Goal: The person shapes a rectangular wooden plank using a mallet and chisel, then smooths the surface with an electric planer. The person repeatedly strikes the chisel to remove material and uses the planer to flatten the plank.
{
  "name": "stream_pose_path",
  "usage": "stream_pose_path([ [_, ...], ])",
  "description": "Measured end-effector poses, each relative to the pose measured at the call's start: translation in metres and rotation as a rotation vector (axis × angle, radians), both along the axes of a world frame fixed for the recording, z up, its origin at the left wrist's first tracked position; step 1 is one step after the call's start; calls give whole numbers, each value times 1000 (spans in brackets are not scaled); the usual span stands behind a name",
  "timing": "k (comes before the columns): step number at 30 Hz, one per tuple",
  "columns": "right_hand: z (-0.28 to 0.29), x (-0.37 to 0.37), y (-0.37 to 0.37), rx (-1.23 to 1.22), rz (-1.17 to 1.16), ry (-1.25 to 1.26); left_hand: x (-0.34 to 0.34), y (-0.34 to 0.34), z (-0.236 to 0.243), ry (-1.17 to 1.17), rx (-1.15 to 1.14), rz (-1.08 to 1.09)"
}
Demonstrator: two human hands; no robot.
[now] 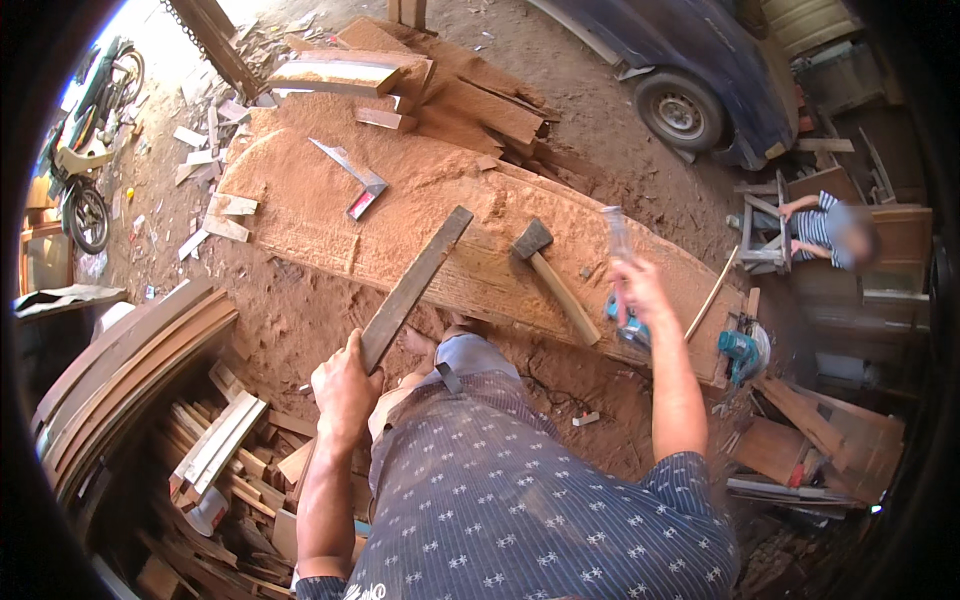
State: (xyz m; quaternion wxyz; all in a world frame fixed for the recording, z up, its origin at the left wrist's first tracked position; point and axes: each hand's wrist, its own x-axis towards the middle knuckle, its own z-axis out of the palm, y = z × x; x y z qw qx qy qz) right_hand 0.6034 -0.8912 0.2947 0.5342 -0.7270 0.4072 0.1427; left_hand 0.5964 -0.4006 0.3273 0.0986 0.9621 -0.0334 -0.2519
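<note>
My left hand is closed round the near end of a long, flat wooden bar. The bar slants up and away, its far end over the sawdust-covered workbench. My right hand grips a slim hand tool that points away from me; motion blurs it, so its kind is unclear. A hammer with a dark blocky head and wooden handle lies on the bench between my hands. Just below my right hand sits a teal power tool, partly hidden. Farther left on the bench lies a metal square with a red-marked stock.
Another teal power tool sits at the bench's right end, near a thin wooden strip. Stacked boards and offcuts crowd the lower left. Sawdust-coated timber lies beyond the bench. A dark vehicle and another person are at the right.
</note>
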Motion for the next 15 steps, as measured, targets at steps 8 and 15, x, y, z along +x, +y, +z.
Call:
stream_pose_path([
  [8, -37, 72, 107, -380, 1268, 3, 11, -36, 21, 76, 77, 34],
  [15, -28, 126, 124, -707, 1671, 88, 16, -52, 29, 18, 131, -26],
])
